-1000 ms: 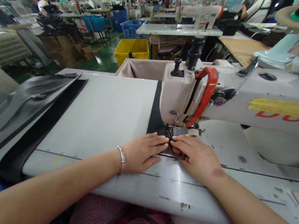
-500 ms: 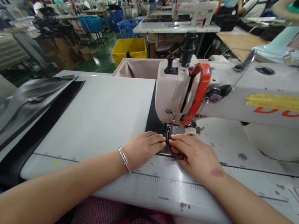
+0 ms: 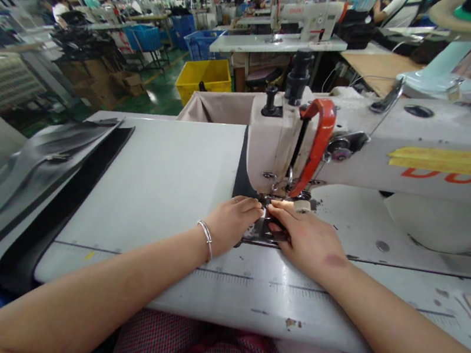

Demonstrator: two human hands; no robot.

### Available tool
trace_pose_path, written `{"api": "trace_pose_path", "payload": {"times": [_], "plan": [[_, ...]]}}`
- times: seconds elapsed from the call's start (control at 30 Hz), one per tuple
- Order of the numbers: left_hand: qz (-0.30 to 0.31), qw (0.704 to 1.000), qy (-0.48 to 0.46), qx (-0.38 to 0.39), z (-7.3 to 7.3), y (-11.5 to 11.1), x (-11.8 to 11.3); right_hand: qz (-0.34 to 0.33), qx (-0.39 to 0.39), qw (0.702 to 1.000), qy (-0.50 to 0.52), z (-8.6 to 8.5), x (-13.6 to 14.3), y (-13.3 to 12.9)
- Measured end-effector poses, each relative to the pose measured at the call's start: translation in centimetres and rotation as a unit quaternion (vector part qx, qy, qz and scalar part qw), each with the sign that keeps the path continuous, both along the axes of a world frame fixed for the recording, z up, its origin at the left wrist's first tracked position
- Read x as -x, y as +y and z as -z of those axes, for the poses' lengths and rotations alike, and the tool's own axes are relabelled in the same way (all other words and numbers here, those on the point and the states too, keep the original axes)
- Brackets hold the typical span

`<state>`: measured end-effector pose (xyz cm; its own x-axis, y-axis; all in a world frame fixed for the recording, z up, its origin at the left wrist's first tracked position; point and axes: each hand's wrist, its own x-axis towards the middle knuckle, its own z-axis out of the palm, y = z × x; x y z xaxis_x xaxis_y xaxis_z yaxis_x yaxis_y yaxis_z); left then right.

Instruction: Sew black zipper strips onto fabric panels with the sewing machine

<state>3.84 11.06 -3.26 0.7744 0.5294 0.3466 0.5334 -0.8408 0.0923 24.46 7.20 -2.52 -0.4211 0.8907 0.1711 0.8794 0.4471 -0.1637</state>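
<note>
Black strip (image 3: 243, 181) lies at sewing head (image 3: 262, 145), apparently mid-stitching. Left hand (image 3: 232, 222), right hand (image 3: 312, 241): fingers together, grip indeterminable. Next move requires even guidance.

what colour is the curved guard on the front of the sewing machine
The guard is orange-red, clear in the head view.

Blk matl pc (image 3: 243, 185): flat on table (image 3: 172, 178), partly behind mach. head (image 3: 266, 139).
</note>
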Motion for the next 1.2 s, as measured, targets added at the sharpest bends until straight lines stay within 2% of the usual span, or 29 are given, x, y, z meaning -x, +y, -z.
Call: {"api": "trace_pose_path", "payload": {"times": [0.37, 0.73, 0.87, 0.93, 1.0, 1.1, 1.13, 1.2], "plan": [[0.004, 0.999, 0.022, 0.033, -0.1, 0.2, -0.2, -0.002, -0.013, 1.000, -0.011, 0.4, -0.1, 0.1], [0.014, 0.993, 0.118, -0.001, 0.2, 0.0, 0.1, -0.021, -0.057, 0.998, 0.015, 4.9, -1.6, 1.1], [0.003, 0.991, 0.133, 0.000, 0.3, -0.2, 0.1, -0.020, -0.053, 0.998, -0.001, 5.1, -1.4, 1.5], [-0.026, 0.990, 0.134, 0.026, 0.0, -0.2, 0.8, -0.020, -0.053, 0.998, -0.001, 4.8, -1.2, 1.7], [-0.078, 0.986, 0.137, 0.057, -0.8, 0.0, 2.8, -0.019, -0.056, 0.998, 0.002, 4.5, -1.2, 1.8], [-0.221, 0.963, 0.133, 0.076, -2.6, 0.9, 9.2, -0.024, -0.065, 0.998, 0.011, 4.2, -1.3, 1.8], [-0.294, 0.945, 0.126, 0.076, -3.2, 1.1, 12.1, -0.029, -0.067, 0.997, 0.016, 4.1, -1.4, 1.7], [-0.442, 0.887, 0.108, 0.077, -4.0, 1.0, 17.8, -0.039, -0.072, 0.996, 0.026, 4.1, -1.6, 1.7]]}}
